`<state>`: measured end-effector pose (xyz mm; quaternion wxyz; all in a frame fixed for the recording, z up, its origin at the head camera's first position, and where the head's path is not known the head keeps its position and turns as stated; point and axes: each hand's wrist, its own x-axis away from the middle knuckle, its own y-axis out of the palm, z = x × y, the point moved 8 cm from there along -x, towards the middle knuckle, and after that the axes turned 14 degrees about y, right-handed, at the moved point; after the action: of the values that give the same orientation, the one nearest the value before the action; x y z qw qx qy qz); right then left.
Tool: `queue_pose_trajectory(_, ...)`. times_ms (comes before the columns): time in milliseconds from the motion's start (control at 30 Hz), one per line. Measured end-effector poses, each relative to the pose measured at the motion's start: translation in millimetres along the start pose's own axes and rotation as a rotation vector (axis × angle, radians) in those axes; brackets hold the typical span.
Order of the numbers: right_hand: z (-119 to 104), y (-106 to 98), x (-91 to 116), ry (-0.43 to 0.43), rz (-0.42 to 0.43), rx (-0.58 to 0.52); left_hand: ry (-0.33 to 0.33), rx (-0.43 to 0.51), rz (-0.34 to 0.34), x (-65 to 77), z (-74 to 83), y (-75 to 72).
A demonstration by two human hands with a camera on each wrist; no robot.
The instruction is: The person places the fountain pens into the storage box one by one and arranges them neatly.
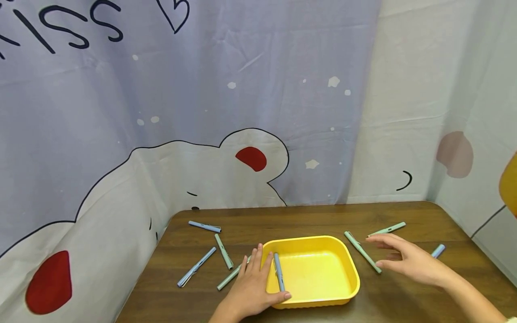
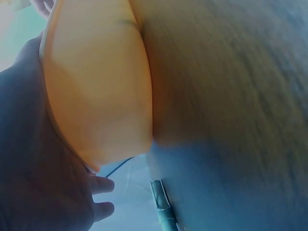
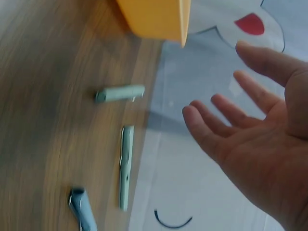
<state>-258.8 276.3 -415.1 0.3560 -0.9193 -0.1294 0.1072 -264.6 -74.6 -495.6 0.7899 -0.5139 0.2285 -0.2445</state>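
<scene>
One tray (image 1: 319,276) was steadied by the spread left hand (image 1: 252,288); a green pen (image 1: 362,252) was apparently reached for by the empty, half-spread right hand (image 1: 409,261) — a pinch seemed needed.

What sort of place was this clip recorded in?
Probably an indoor tabletop corner, perhaps in a home, though the room beyond is hidden: cartoon-printed cloth hangs behind a wood-grain table, where pens lie around a yellow tray.
</scene>
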Motion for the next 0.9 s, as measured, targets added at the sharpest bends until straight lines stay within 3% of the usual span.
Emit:
queue_pose_trajectory(267, 18.8, -12.9, 14.6, -0.077, -0.001, 0.039, -0.012, 0.0, -0.01, -0.4, -1.7, 2.4)
queue_pose_trajectory(700, 59.3, -34.9, 29.9, -0.099, 0.142, 0.303, -0.007, -0.012, -0.009, -0.7, 0.2, -0.4)
queue_pose_trajectory(900, 80.8, -36.9, 33.0, -0.09, 0.142, 0.415, -0.008, -0.017, -0.014, -1.1, 0.0, 0.7)
